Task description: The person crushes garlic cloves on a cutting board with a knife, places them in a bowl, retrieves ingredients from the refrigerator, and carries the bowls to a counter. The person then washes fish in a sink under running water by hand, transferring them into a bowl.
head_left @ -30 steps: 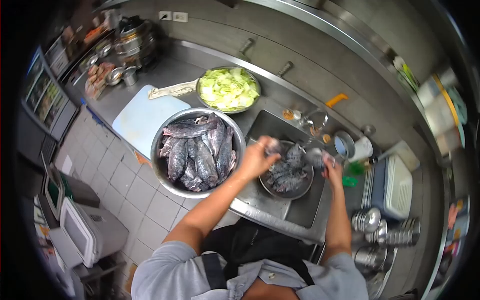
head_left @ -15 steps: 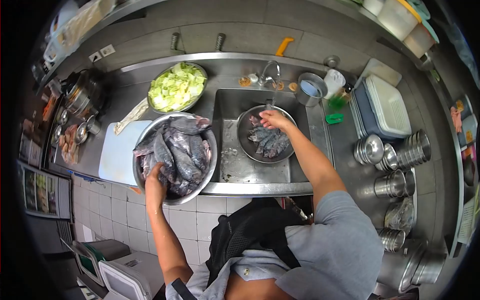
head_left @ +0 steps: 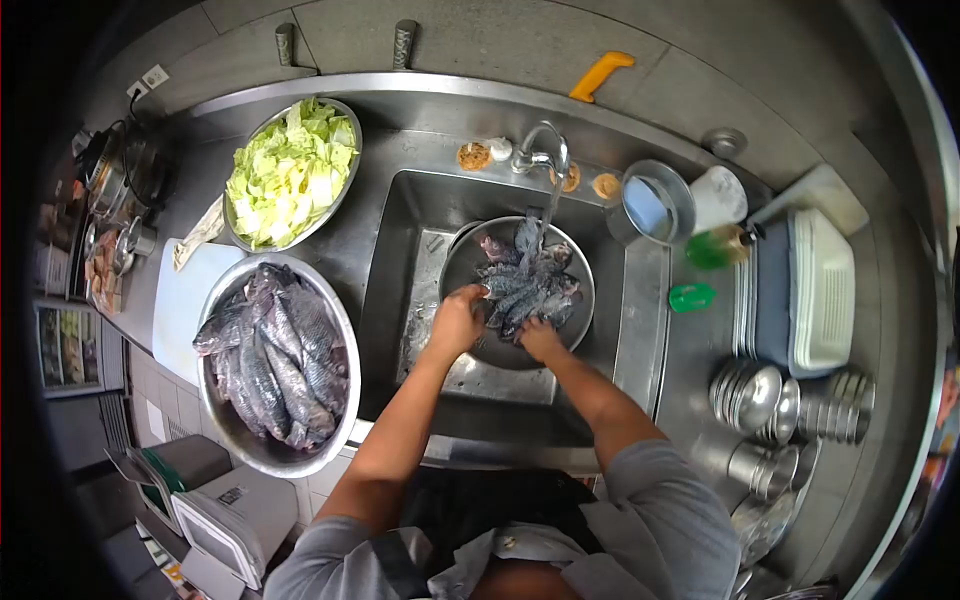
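Several dark grey whole fish (head_left: 525, 285) lie in a round metal bowl (head_left: 497, 357) inside the sink, and running water falls onto them. At the bowl's left side my left hand (head_left: 458, 320) has its fingers curled on a fish's end. Near the front of the bowl my right hand (head_left: 542, 340) grips the lower end of a fish, its fingertips partly hidden. To the left, a larger metal basin (head_left: 352, 400) holds more dark fish (head_left: 270, 350), with neither hand on it.
The faucet (head_left: 545, 155) stands behind the metal sink (head_left: 400, 215). A bowl of chopped cabbage (head_left: 295, 175) and a white cutting board (head_left: 190, 300) are at left. To the right are a metal pot (head_left: 655, 205), a green bottle (head_left: 715, 250), stacked trays (head_left: 825, 290) and metal bowls (head_left: 745, 390).
My left hand has left the fish in the large basin and moved right to the sink bowl. My right hand has come down from under the faucet onto the fish. The view has shifted.
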Tool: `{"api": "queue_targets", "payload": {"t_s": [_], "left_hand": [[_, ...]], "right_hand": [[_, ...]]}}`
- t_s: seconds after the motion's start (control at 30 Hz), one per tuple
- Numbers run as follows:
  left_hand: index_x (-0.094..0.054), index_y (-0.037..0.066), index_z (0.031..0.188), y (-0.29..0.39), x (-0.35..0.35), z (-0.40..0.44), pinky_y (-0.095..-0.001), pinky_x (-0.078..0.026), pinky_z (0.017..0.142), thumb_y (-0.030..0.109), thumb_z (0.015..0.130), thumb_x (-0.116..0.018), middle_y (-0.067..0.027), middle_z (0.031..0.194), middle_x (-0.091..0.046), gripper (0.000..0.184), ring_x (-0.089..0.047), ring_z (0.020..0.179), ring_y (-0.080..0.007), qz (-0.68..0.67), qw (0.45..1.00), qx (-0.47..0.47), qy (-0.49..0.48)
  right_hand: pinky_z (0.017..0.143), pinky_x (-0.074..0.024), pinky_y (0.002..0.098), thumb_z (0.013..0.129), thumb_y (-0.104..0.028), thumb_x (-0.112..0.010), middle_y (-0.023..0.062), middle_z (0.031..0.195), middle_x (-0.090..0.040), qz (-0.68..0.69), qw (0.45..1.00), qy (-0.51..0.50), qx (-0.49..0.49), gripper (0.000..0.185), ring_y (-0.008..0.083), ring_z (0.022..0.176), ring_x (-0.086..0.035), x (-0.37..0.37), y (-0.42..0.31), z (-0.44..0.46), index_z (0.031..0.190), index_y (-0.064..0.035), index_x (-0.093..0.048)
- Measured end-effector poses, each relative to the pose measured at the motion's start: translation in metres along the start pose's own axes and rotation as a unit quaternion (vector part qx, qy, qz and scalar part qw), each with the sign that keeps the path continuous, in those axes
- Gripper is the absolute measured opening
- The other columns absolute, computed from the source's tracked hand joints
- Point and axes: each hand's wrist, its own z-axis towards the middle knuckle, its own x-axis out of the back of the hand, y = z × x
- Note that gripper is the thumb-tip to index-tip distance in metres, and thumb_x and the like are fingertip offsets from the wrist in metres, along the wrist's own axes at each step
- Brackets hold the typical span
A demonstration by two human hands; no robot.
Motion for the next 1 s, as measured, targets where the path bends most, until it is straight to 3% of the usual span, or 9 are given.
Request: {"api": "queue_targets", "payload": {"t_s": [0.13, 0.2, 0.37, 0.47, 0.63, 0.7, 0.8, 0.9, 1.0], "left_hand": [[-0.066, 0.001, 0.116, -0.111, -0.103, 0.043, -0.0449, -0.054, 0.095, 0.000, 0.082, -0.059, -0.0224, 0.110, -0.070, 0.034, -0.067, 0.107, -0.0399, 0.054, 0.992, 0.106, -0.035], [-0.059, 0.002, 0.123, -0.143, -0.134, 0.056, -0.0475, -0.051, 0.100, 0.006, 0.085, -0.061, -0.0219, 0.122, -0.066, 0.038, -0.062, 0.117, -0.0413, 0.157, 0.955, 0.214, -0.134], [-0.050, 0.005, 0.129, -0.202, -0.187, 0.074, -0.0496, -0.047, 0.105, 0.013, 0.085, -0.066, -0.0231, 0.130, -0.059, 0.048, -0.055, 0.123, -0.0426, 0.184, 0.953, 0.201, -0.133], [-0.046, 0.005, 0.133, -0.184, -0.179, 0.086, -0.0495, -0.046, 0.105, 0.020, 0.084, -0.071, -0.0227, 0.133, -0.057, 0.057, -0.055, 0.123, -0.0423, 0.208, 0.945, 0.201, -0.149], [-0.048, 0.007, 0.135, -0.186, -0.182, 0.082, -0.0507, -0.051, 0.098, 0.027, 0.080, -0.078, -0.0219, 0.136, -0.054, 0.066, -0.061, 0.115, -0.0439, 0.144, 0.944, 0.241, -0.173], [-0.056, 0.011, 0.134, -0.168, -0.175, 0.089, -0.0511, -0.053, 0.094, 0.028, 0.079, -0.078, -0.0226, 0.135, -0.053, 0.061, -0.063, 0.111, -0.0444, 0.119, 0.969, 0.154, -0.151], [-0.069, 0.011, 0.118, -0.100, -0.147, 0.131, -0.0482, -0.054, 0.094, 0.020, 0.080, -0.076, -0.0231, 0.125, -0.060, 0.040, -0.066, 0.109, -0.0410, 0.121, 0.978, 0.076, -0.149], [-0.072, 0.008, 0.112, -0.057, -0.141, 0.168, -0.0465, -0.056, 0.092, 0.014, 0.080, -0.070, -0.0226, 0.119, -0.064, 0.032, -0.067, 0.107, -0.0393, 0.191, 0.964, 0.025, -0.182], [-0.073, 0.004, 0.107, -0.038, -0.118, 0.162, -0.0459, -0.057, 0.090, 0.011, 0.080, -0.066, -0.0222, 0.114, -0.066, 0.028, -0.069, 0.105, -0.0386, 0.244, 0.955, 0.031, -0.168]], "right_hand": [[0.115, -0.0305, 0.0603, 0.098, -0.024, -0.051, 0.0069, 0.127, -0.058, -0.071, 0.994, 0.073, 0.044, 0.031, 0.0307, 0.130, -0.047, -0.032, 0.008, 0.011, 0.123, -0.0205, -0.068], [0.121, -0.0149, 0.0635, 0.098, -0.026, -0.051, 0.0072, 0.124, -0.056, -0.057, 0.996, 0.048, 0.045, 0.030, 0.0307, 0.131, -0.045, -0.033, 0.008, 0.015, 0.122, -0.0238, -0.069], [0.122, -0.0093, 0.0638, 0.096, -0.025, -0.054, 0.0080, 0.120, -0.055, -0.079, 0.994, 0.075, 0.030, 0.025, 0.0301, 0.130, -0.045, -0.029, 0.011, 0.023, 0.114, -0.0242, -0.072], [0.123, -0.0047, 0.0644, 0.098, -0.023, -0.051, 0.0076, 0.123, -0.059, -0.078, 0.993, 0.033, 0.080, 0.027, 0.0294, 0.131, -0.046, -0.029, 0.003, 0.039, 0.116, -0.0189, -0.070], [0.123, -0.0066, 0.0638, 0.097, -0.023, -0.052, 0.0064, 0.118, -0.064, -0.116, 0.989, 0.050, 0.082, 0.024, 0.0294, 0.125, -0.051, -0.051, -0.005, 0.047, 0.108, -0.0162, -0.072], [0.123, -0.0064, 0.0633, 0.098, -0.024, -0.051, 0.0068, 0.118, -0.066, -0.090, 0.993, 0.034, 0.072, 0.025, 0.0299, 0.125, -0.052, -0.041, -0.003, 0.046, 0.109, -0.0148, -0.072], [0.124, -0.0060, 0.0610, 0.098, -0.029, -0.052, 0.0092, 0.124, -0.065, -0.063, 0.997, 0.017, 0.028, 0.030, 0.0311, 0.128, -0.050, -0.025, -0.002, 0.044, 0.114, -0.0130, -0.073], [0.123, -0.0110, 0.0600, 0.097, -0.035, -0.055, 0.0114, 0.123, -0.065, -0.131, 0.991, -0.027, 0.011, 0.037, 0.0324, 0.129, -0.050, -0.007, 0.004, 0.037, 0.118, -0.0114, -0.074], [0.115, -0.0284, 0.0586, 0.093, -0.040, -0.060, 0.0124, 0.119, -0.067, -0.133, 0.991, 0.012, 0.020, 0.042, 0.0318, 0.128, -0.051, 0.013, 0.015, 0.023, 0.118, -0.0096, -0.074]]}}
